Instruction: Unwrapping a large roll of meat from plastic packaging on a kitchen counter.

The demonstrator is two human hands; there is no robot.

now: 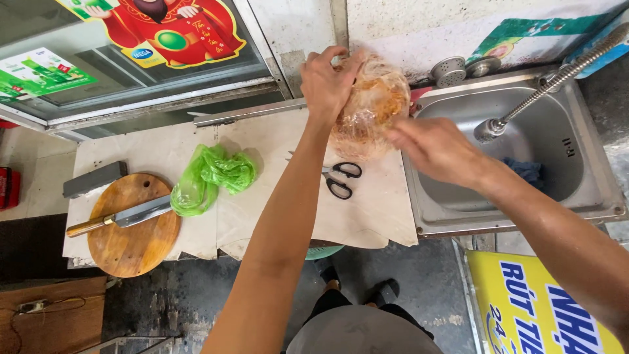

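Both hands grip a clear plastic bag [368, 108] of orange-brown food above the counter's [275, 141] back edge, the left hand [325, 84] clamped on top, the right hand [429, 145] closed on its side. Black-handled scissors [341, 178] lie just beneath, a crumpled green bag [211, 177] and a cleaver [121, 218] on a round wooden board [134, 246] farther left, the steel sink [590, 170] right.

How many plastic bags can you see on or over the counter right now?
2. A clear bag with orange contents is held up between the left hand and right hand; a crumpled green bag lies beside the round cutting board. None seem hidden.
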